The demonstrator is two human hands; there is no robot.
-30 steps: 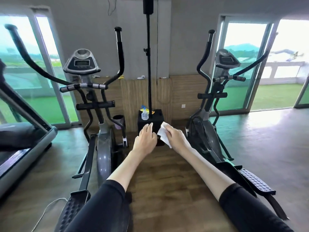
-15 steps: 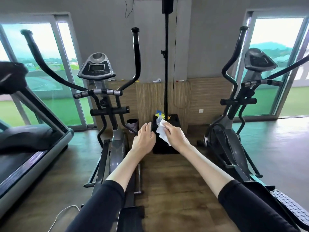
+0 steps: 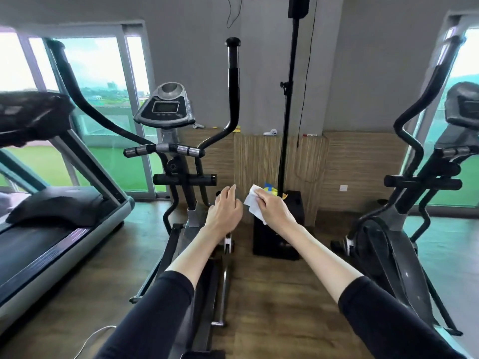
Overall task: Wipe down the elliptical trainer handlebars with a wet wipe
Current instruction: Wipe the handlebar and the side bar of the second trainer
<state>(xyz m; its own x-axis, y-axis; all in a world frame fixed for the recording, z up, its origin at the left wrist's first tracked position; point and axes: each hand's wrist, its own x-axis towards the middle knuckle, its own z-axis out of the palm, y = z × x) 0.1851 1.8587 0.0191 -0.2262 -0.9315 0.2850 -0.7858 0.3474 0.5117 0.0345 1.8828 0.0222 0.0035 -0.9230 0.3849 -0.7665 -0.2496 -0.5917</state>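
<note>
My right hand [image 3: 273, 207] pinches a white wet wipe [image 3: 253, 202] in mid-air, in front of a black box on the floor. Just left of it my left hand [image 3: 225, 211] hangs with relaxed fingers and holds nothing. Ahead and to the left stands an elliptical trainer [image 3: 166, 110] with a grey console. Its short fixed handlebar [image 3: 163, 149] has silver grip sensors. A tall black moving handlebar [image 3: 233, 81] rises on its right, and another [image 3: 75, 81] curves up on its left. Both hands are below and apart from the bars.
A treadmill [image 3: 51, 229] fills the left side. A second elliptical trainer [image 3: 425, 182] stands at the right. Between the machines a black pole [image 3: 289, 112] rises from a black box [image 3: 278, 229]. A white cable [image 3: 90, 338] lies on the wooden floor. Glass doors lie behind.
The view has swung left and moved closer, so the left elliptical trainer now sits nearer the centre. Both hands keep the same pose, the wipe still in the right.
</note>
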